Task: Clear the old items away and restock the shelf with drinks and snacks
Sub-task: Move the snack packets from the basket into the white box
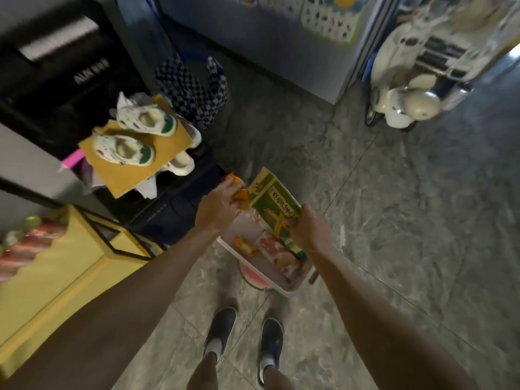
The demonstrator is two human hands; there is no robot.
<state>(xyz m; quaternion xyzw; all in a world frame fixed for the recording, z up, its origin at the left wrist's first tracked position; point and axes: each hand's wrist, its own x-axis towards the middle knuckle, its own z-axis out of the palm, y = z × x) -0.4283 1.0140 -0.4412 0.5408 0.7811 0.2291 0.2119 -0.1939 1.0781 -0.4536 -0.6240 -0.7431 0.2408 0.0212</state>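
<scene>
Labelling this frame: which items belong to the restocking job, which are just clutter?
Job: left hand gripping orange snack packet; right hand holding green packet; basket with more packets.
Clutter: white shoes on cardboard; checkered cloth; toy scooter.

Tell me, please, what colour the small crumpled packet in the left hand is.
Orange; the small crumpled packet in the left hand shows best in the head view.

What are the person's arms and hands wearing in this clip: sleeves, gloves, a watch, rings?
Nothing shows on them. The left hand and right hand are bare, no gloves. The left forearm and right forearm are uncovered to the frame edge; no sleeve appears. No watch, bracelet or ring is visible, though the picture is slightly blurred.
</scene>
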